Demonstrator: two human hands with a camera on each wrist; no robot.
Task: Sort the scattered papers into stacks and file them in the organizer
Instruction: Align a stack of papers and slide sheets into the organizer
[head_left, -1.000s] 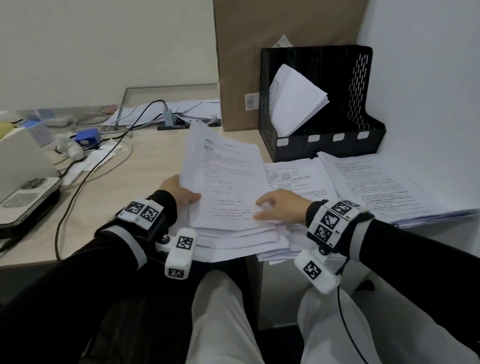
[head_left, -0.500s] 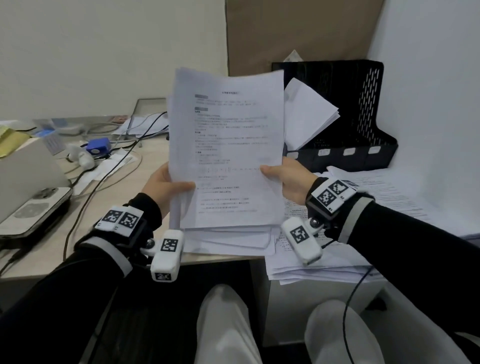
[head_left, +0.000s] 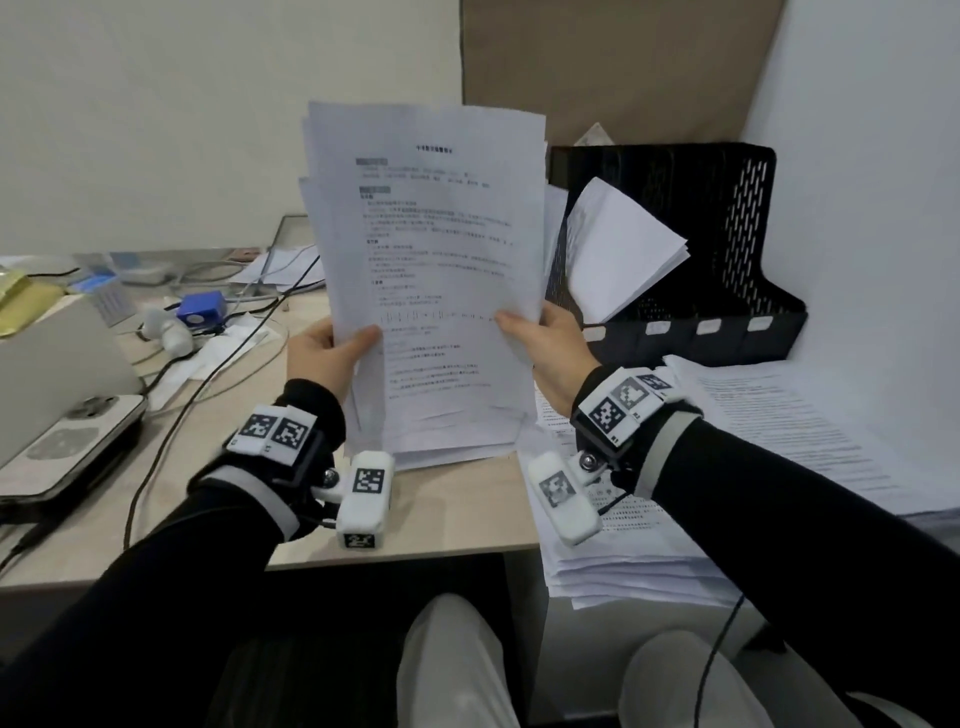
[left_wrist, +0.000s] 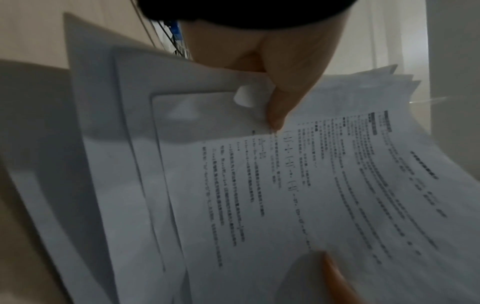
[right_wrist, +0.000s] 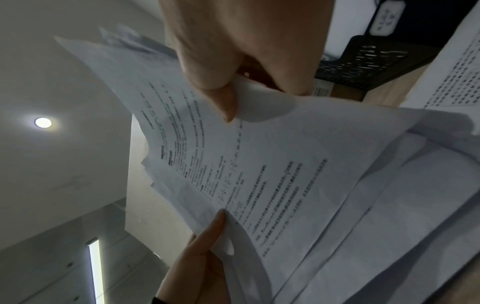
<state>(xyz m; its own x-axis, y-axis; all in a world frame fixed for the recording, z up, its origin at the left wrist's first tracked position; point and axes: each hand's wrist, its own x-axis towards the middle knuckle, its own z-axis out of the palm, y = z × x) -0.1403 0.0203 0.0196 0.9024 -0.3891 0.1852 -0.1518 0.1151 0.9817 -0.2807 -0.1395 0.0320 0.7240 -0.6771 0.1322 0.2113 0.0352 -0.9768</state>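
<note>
I hold a stack of printed white papers (head_left: 431, 270) upright over the desk, its sheets unevenly aligned. My left hand (head_left: 332, 353) grips its left edge, thumb on the front sheet; the left wrist view shows that thumb (left_wrist: 283, 98) pinching the paper stack (left_wrist: 298, 185). My right hand (head_left: 540, 343) grips the right edge, and in the right wrist view its thumb (right_wrist: 221, 96) presses on the top sheet of the paper stack (right_wrist: 259, 164). The black mesh organizer (head_left: 737, 249) stands behind, with a folded bundle of paper (head_left: 618, 254) leaning in its left slot.
More printed paper piles (head_left: 753, 431) lie on the low white surface at the right, under my right forearm. On the wooden desk (head_left: 218, 467) at the left are a black cable (head_left: 208, 384), a blue box (head_left: 200, 306), a white device (head_left: 57, 415) and clutter. A brown board (head_left: 613, 62) leans behind the organizer.
Both hands lifted the stack off the desk and turned it upright. Over the last half second it rose a little further.
</note>
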